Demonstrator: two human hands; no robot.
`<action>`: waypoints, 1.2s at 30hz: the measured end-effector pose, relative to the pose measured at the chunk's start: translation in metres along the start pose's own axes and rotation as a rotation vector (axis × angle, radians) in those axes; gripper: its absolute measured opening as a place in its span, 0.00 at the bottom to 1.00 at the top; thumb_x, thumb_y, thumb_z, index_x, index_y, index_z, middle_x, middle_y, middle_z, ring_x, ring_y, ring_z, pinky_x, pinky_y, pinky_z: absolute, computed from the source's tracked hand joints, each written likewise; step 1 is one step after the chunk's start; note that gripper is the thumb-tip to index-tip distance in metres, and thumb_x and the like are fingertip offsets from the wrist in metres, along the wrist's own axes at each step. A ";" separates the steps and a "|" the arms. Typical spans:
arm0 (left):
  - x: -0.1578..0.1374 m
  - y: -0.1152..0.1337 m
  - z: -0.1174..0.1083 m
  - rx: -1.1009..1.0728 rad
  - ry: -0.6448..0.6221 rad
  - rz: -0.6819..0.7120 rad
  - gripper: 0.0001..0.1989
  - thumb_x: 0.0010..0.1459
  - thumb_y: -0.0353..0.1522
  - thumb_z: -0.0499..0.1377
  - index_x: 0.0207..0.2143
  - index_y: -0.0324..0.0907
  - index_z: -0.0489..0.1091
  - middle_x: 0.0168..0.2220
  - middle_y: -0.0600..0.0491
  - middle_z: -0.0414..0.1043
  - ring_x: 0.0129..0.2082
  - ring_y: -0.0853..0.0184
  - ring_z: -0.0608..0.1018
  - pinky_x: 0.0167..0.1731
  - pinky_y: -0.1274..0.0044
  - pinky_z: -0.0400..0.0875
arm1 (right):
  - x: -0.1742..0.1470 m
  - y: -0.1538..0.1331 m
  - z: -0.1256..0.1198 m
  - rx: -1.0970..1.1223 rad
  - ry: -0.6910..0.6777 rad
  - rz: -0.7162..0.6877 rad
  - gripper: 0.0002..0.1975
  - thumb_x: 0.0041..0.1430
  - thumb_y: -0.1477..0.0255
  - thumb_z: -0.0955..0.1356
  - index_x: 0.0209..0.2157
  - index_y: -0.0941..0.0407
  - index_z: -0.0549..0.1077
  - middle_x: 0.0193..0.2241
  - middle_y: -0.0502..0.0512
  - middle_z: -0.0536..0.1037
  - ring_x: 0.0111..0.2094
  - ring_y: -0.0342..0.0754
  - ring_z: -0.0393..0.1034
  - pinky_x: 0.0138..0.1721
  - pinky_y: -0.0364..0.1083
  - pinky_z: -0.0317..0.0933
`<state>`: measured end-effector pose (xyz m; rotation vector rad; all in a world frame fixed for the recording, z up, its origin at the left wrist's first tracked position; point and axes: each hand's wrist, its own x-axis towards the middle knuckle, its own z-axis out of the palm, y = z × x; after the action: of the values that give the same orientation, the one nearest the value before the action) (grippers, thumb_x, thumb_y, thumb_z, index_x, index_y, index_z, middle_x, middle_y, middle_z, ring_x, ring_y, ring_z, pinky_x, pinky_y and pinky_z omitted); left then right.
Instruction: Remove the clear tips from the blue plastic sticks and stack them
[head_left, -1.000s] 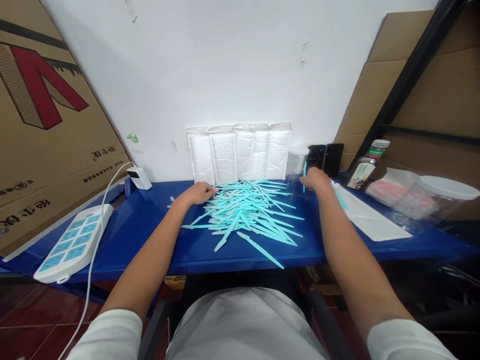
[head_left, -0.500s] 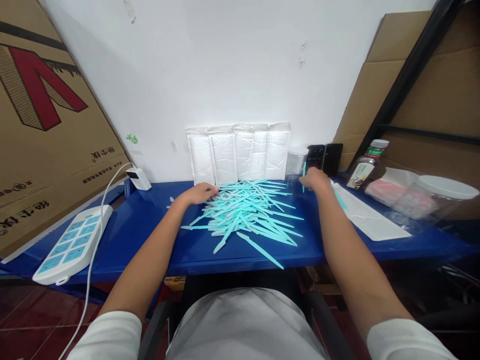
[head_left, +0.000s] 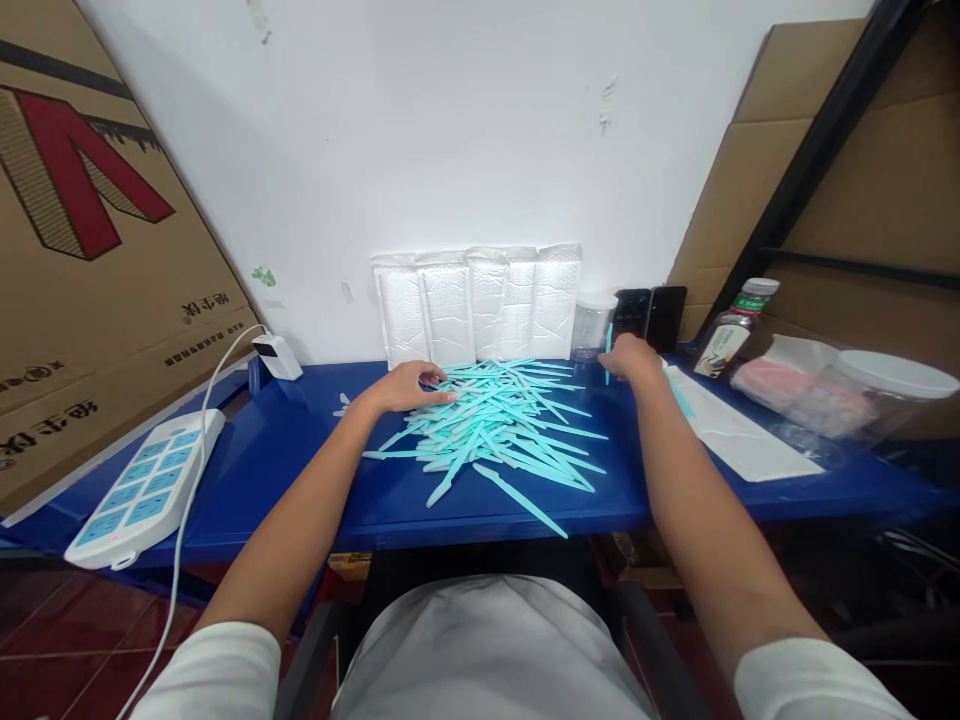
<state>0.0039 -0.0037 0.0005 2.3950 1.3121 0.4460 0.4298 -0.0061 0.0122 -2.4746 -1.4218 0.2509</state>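
Observation:
A heap of turquoise eyebrow razors [head_left: 495, 420] with pale caps lies loosely on the blue table. At the heap's left edge is my left hand [head_left: 416, 386], thumb and fingers apart, with nothing held between them. My right hand [head_left: 628, 355] is closed on one eyebrow razor [head_left: 608, 352], which stands nearly upright beside the clear jar [head_left: 592, 325]. Its fingertips are partly hidden behind the hand. Under my right wrist, a flat white padded pouch [head_left: 750, 430] lies with another turquoise piece [head_left: 681, 392] on it.
White padded pouches [head_left: 480, 305] lean on the wall behind the heap. Two dark phones [head_left: 666, 318], a bottle [head_left: 731, 335] and a large lidded jar [head_left: 877, 395] stand right. A power strip [head_left: 146, 490] with a cable and a small white device [head_left: 277, 357] are left.
My left hand has opened and shifted slightly right over the heap's edge, thumb now apart from the fingers. My right hand keeps its razor in nearly the same place.

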 end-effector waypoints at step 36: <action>-0.083 0.004 0.040 0.228 0.095 0.454 0.49 0.65 0.53 0.64 0.77 0.40 0.49 0.70 0.35 0.64 0.71 0.45 0.65 0.69 0.53 0.63 | -0.058 -0.137 0.069 0.830 -0.360 -0.914 0.21 0.65 0.50 0.72 0.43 0.53 0.73 0.36 0.57 0.85 0.38 0.54 0.81 0.35 0.48 0.75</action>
<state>-0.0180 -0.0830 -0.0412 2.9052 0.8841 0.5628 0.2688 0.0201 -0.0088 -1.0323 -1.8941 0.8728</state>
